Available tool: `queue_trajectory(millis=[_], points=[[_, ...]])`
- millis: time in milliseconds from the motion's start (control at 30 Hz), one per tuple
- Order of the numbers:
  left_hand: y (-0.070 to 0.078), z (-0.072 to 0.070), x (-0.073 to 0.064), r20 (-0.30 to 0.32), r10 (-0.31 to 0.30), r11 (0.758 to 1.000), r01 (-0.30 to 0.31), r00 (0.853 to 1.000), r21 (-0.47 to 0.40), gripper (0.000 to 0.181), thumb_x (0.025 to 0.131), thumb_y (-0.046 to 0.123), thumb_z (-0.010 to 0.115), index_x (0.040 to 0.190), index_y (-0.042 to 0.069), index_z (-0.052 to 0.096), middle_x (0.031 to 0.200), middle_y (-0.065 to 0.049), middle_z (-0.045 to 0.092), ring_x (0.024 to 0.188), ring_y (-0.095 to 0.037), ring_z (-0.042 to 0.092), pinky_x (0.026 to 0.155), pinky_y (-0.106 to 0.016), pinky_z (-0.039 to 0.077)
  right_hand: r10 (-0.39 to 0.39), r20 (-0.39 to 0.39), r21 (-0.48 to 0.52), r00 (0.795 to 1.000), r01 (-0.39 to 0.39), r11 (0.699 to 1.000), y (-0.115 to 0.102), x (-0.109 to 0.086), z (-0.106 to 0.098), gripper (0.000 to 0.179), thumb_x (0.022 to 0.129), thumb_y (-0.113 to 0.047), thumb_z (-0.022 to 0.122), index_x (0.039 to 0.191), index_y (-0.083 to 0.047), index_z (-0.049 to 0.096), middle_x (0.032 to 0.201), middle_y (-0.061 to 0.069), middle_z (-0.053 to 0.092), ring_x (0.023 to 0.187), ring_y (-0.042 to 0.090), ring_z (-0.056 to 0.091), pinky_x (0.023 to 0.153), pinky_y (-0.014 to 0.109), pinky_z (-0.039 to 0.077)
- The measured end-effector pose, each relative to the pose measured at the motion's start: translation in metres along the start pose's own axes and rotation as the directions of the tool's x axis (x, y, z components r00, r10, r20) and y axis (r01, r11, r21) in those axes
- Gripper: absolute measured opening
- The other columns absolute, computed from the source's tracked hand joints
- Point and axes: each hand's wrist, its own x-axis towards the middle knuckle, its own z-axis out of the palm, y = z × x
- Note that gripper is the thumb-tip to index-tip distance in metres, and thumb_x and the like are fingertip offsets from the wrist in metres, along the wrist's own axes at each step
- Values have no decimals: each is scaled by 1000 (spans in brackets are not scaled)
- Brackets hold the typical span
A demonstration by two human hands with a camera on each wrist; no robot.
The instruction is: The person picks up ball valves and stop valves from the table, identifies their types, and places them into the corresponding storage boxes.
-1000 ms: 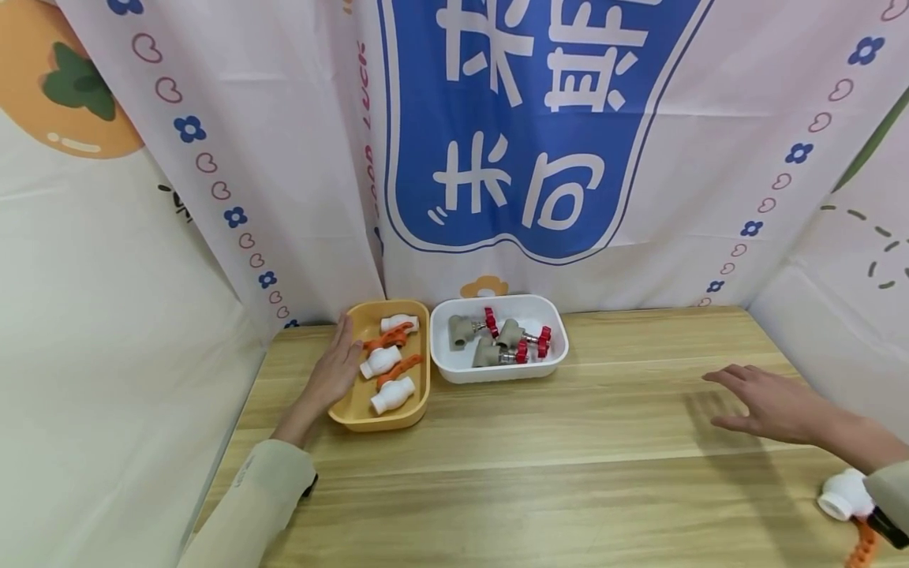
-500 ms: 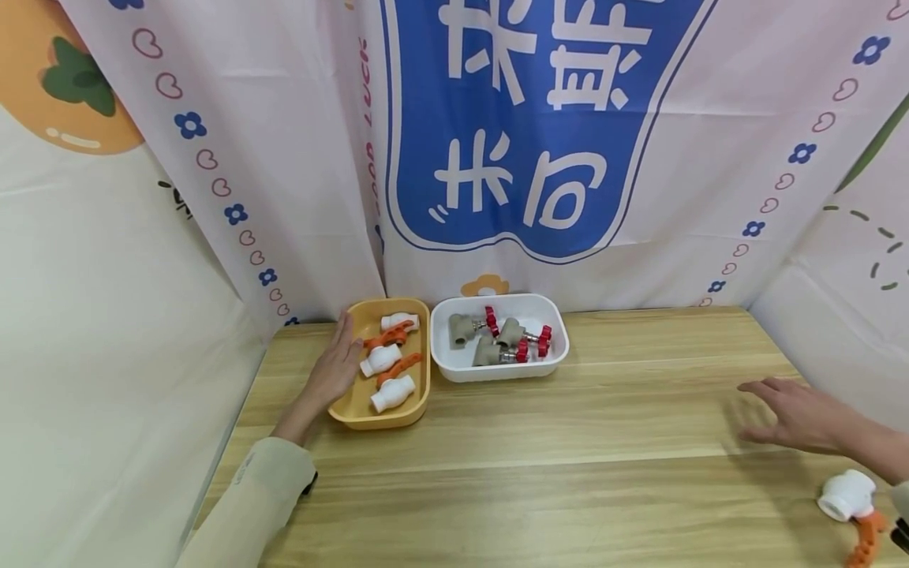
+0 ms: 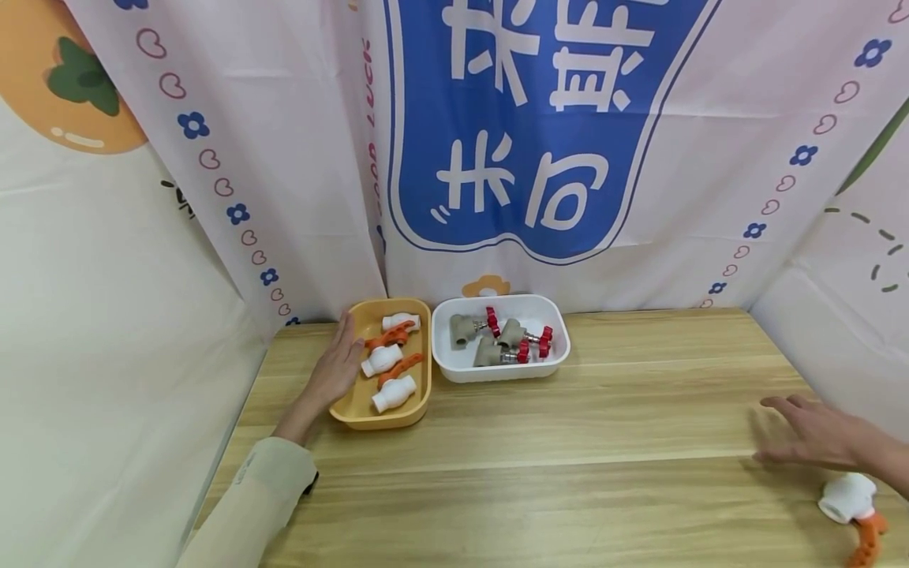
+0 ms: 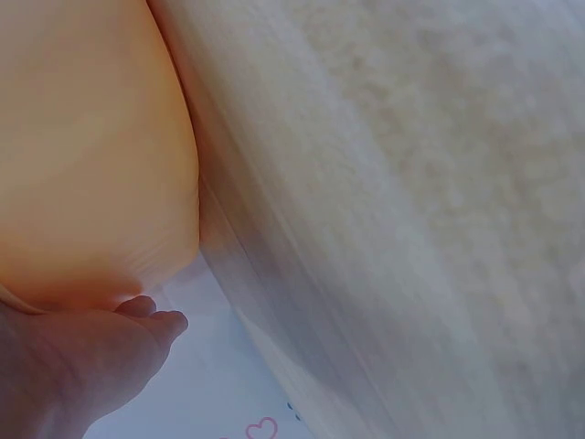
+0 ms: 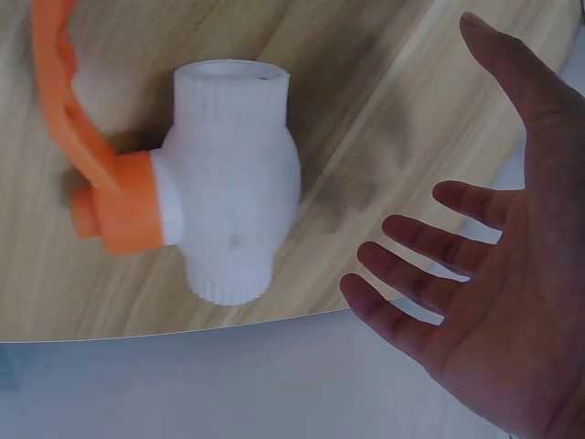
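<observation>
Along the left side of a yellow bin (image 3: 379, 422) rests my left hand (image 3: 332, 372), its fingers straight against the outer wall. Inside that bin lie several white ball valves (image 3: 394, 394) with orange handles. My right hand (image 3: 817, 434) hovers over the right part of the table with fingers spread and nothing in them. Just beside it, on the table near the right edge, lies a single white ball valve (image 5: 233, 174) with an orange handle (image 5: 132, 201). In the right wrist view a gap separates the fingers (image 5: 411, 240) from this valve.
A white bin (image 3: 454, 373) stands right against the yellow one, holding grey-beige valves (image 3: 490, 353) with red knobs. Behind both hangs a printed cloth (image 3: 319, 158). Cloth also walls the left and right sides of the wooden table (image 3: 568, 489).
My right hand has moved right and slightly toward me, nearer the lone ball valve. The left hand stays at the yellow bin.
</observation>
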Motion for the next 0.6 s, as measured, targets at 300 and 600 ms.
queue_trajectory(millis=[300, 600], points=[[0, 0, 1, -5, -3, 1000, 3, 1000, 14, 70, 116, 46, 12, 167, 3, -9, 177, -14, -15, 163, -37, -6, 131, -58, 5, 5, 23, 42, 1000, -6, 999, 7, -15, 13, 89, 76, -49, 91, 130, 13, 55, 110, 31, 65, 91, 40, 70, 76, 56, 60], [0, 0, 1, 1, -6, 1000, 6, 1000, 13, 70, 116, 45, 13, 167, 3, -10, 176, -15, -15, 163, -38, -7, 131, -59, 4, -69, -42, 21, 997, 70, 997, 13, -29, 30, 92, 68, -51, 97, 130, 5, 58, 109, 21, 67, 86, 30, 67, 68, 43, 59]])
